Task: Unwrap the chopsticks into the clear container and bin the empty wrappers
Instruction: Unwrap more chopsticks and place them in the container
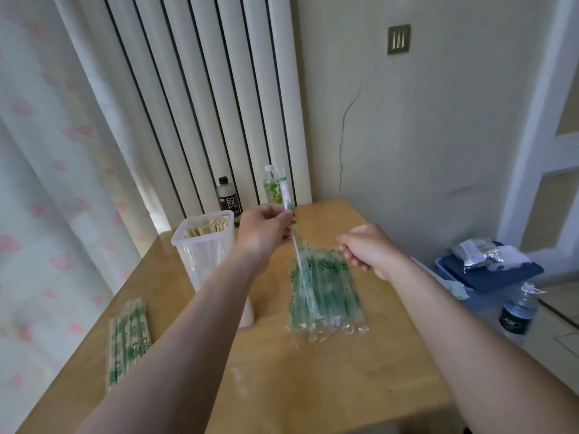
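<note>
Over the table (282, 386), left hand (263, 230) pinches one wrapper (285, 195), seemingly empty, long axis near upright, lower end trailing toward the wrapper pile (329, 296). Right hand (366, 249) is curled just beside it; can't tell if it holds anything. Bin (507, 272) lies far right, nearer the right hand. Container (203, 255) sits left.

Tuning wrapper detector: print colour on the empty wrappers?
Green, on clear plastic: empty wrappers, head view.
</note>
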The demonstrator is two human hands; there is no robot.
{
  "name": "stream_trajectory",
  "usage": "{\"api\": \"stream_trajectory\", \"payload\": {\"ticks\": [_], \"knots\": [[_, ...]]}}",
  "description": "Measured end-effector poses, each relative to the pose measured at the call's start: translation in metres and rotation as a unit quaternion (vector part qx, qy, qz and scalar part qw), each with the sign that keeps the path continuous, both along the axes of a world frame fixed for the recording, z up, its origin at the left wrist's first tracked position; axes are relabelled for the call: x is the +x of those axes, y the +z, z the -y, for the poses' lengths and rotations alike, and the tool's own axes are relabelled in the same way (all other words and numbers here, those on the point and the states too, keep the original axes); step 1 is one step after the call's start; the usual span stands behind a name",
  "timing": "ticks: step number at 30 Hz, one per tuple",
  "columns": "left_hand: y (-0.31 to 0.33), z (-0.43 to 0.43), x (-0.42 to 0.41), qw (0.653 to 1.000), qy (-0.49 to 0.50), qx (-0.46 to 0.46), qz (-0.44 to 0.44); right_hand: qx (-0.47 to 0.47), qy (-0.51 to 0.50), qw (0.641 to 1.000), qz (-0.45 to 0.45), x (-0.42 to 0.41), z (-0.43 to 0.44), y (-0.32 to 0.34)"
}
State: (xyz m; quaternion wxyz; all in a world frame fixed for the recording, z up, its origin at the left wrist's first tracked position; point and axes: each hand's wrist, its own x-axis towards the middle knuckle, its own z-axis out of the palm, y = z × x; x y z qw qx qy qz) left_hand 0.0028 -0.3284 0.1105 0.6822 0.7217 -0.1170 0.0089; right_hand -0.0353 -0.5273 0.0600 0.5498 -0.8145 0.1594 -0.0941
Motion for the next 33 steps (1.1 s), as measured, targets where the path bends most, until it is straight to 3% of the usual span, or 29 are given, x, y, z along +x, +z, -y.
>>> {"api": "stream_trajectory", "payload": {"ticks": [12,23,33], "knots": [[-0.082,0.024,0.055,0.976,0.053,0.212,-0.011,-0.095,-0.095,0.99,0.035,0.016,0.021,-0.115],[-0.124,0.076,0.087,0.912,0.057,0.395,0.095,-0.124,-0.081,0.987,0.059,0.027,0.027,-0.131],[-0.115,0.065,0.076,0.908,0.05,0.4,0.112,-0.105,-0.084,0.988,0.07,0.028,0.028,-0.132]]}}
